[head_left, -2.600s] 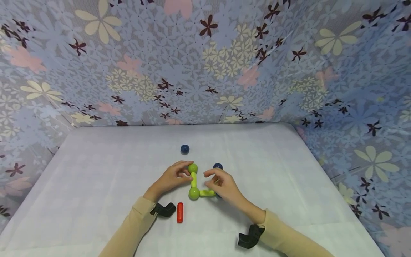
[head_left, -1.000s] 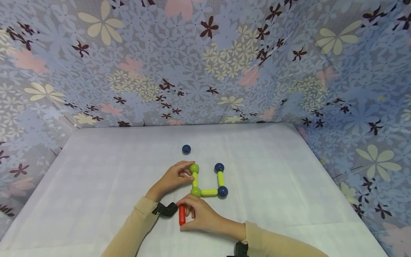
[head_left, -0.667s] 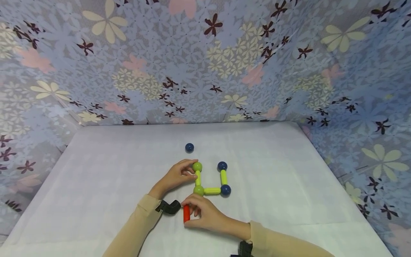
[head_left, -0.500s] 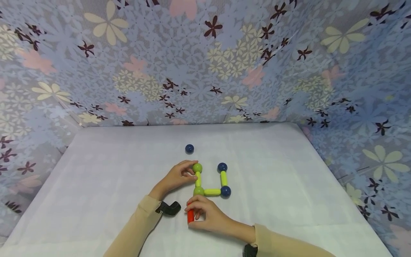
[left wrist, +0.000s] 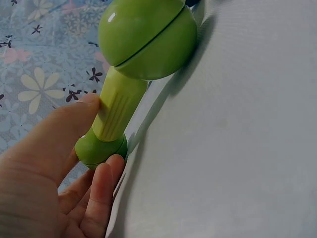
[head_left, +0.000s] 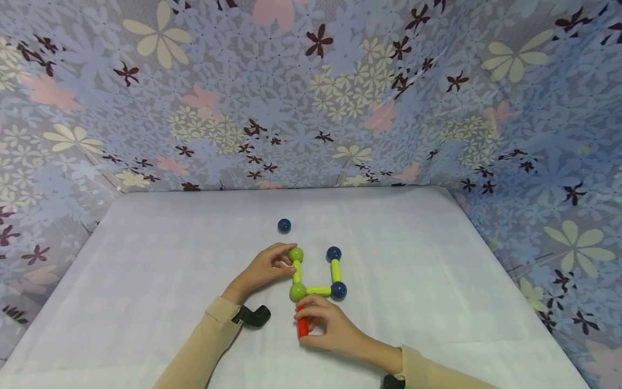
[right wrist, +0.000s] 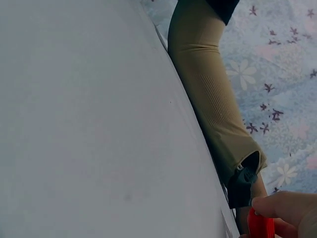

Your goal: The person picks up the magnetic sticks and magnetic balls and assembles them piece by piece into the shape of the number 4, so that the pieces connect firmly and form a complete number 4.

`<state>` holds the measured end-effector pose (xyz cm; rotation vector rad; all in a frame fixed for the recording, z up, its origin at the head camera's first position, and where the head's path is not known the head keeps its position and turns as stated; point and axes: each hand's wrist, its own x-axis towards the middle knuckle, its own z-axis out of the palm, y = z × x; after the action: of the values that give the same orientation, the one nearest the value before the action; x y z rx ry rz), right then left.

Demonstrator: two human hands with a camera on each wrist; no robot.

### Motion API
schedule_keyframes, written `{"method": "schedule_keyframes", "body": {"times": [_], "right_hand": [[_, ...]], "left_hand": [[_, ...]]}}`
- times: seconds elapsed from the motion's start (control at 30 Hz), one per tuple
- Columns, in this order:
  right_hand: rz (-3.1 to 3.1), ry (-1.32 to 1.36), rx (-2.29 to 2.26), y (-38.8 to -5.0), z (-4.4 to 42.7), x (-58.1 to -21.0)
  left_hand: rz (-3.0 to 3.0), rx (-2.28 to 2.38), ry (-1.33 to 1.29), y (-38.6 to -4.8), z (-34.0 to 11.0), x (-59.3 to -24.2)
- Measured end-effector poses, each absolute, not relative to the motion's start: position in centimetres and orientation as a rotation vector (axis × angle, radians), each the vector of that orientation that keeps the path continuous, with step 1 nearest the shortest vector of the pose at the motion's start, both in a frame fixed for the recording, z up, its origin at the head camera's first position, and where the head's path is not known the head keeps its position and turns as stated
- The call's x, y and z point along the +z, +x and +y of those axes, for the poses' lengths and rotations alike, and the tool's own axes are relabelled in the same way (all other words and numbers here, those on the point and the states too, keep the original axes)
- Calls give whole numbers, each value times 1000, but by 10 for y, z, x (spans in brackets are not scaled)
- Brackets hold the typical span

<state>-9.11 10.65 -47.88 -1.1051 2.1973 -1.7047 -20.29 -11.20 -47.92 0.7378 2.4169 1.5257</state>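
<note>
On the white table a U shape of ball-and-rod magnetic building pieces lies open toward the back. Its left side has a small green ball, a yellow-green rod and a larger green ball. Another rod leads to a blue ball, then a rod and a blue ball. My left hand grips the left side, thumb on the rod and fingers at the small green ball. My right hand pinches a red rod by its ends, just in front of the larger green ball.
A loose blue ball lies behind the U shape. Black wrist cameras sit at both sleeve cuffs. Floral cloth hangs behind and beside the white table.
My right hand has left the right side of the U shape, picked up the red rod from the front left and carried it rightward. The left hand keeps its place.
</note>
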Motion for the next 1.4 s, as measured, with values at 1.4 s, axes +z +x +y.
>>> {"method": "schedule_keyframes", "body": {"times": [1.4], "right_hand": [[2367,-1030,-1653,-95,181,-482]], "left_hand": [[2386,1556,739,-205,-114,-485]]}}
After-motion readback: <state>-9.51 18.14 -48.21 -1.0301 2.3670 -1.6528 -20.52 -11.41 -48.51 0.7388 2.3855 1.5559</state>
